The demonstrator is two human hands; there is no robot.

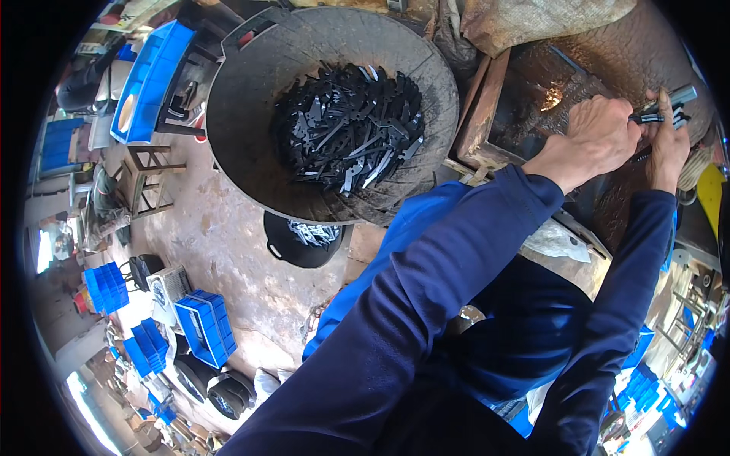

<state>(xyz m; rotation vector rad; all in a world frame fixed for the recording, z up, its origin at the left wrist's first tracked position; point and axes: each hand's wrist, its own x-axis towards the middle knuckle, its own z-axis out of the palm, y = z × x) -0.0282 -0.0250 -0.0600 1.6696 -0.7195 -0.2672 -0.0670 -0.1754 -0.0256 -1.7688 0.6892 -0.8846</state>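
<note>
Both my hands are at the upper right, close together over a wet, brown work surface [525, 106]. My left hand [593, 137] is closed, its fingers curled round the near end of a thin dark metal piece [646, 118]. Just right of it, my right hand [668, 148] grips the same dark piece, thumb and fingers pinched on it. A shiny metal bar end [684, 95] shows beyond the right fingertips; whether I touch it I cannot tell. To the left, a wide round pan [243, 137] holds a heap of flat black metal pieces [350, 125].
Below the pan, a black bucket [293, 254] contains shiny metal pieces. A wooden frame [483, 114] edges the wet surface. A wooden stool [148, 178], a blue tray [152, 80] and several blue crates [205, 327] stand at the left. A sack [544, 23] lies at the top.
</note>
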